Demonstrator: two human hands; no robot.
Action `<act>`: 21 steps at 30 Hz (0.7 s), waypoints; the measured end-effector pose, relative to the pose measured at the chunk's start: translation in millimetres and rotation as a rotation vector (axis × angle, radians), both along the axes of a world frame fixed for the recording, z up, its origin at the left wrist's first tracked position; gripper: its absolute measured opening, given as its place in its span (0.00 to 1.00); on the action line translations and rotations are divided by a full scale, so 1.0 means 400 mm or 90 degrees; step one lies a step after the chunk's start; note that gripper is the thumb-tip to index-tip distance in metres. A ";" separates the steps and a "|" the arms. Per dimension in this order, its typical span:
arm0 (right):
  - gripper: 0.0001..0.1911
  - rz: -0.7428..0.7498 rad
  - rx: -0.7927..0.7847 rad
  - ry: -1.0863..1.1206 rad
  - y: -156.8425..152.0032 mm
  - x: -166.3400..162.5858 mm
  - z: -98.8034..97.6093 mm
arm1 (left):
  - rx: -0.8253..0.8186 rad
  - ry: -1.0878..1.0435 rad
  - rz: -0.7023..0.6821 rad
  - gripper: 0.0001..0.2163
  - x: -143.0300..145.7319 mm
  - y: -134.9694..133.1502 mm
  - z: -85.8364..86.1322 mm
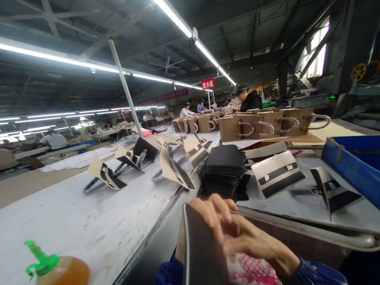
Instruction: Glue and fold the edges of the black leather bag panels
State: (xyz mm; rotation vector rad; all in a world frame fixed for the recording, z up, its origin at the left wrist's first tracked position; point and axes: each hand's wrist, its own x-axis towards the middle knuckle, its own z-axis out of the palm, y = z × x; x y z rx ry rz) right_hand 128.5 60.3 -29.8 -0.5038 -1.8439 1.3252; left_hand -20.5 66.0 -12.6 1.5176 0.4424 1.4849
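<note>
At the bottom centre my left hand [208, 219] grips the top edge of a dark flat leather piece [203, 266] that stands upright in front of me. My right hand [258, 245] presses against the same piece from the right side, fingers meeting those of the left. Both sleeves are blue. A pink checked cloth [253, 273] lies under my right wrist. Just beyond my hands sits a stack of black cut pieces [225, 166].
An orange glue bottle with a green nozzle [57, 280] lies on the white belt [79, 219] at left. Folded card pieces [175, 167] stand along the belt. A blue bin [374, 179] is at right. Brown bags with handles [267, 123] line the far table, with a seated person [248, 98] behind them.
</note>
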 end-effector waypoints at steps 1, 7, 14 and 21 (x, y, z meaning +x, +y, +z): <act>0.31 -0.033 0.002 -0.002 0.002 0.008 -0.004 | -0.024 -0.003 -0.012 0.29 -0.016 -0.018 0.004; 0.12 -0.322 0.115 -0.087 -0.010 0.120 0.035 | -0.149 -0.010 -0.131 0.31 -0.158 -0.107 0.008; 0.08 -0.472 0.365 -0.249 -0.068 0.129 0.064 | -0.021 0.268 0.310 0.11 -0.164 -0.130 0.015; 0.06 -0.405 0.533 -0.225 -0.075 0.085 0.082 | -0.040 0.293 0.323 0.10 -0.127 -0.146 0.020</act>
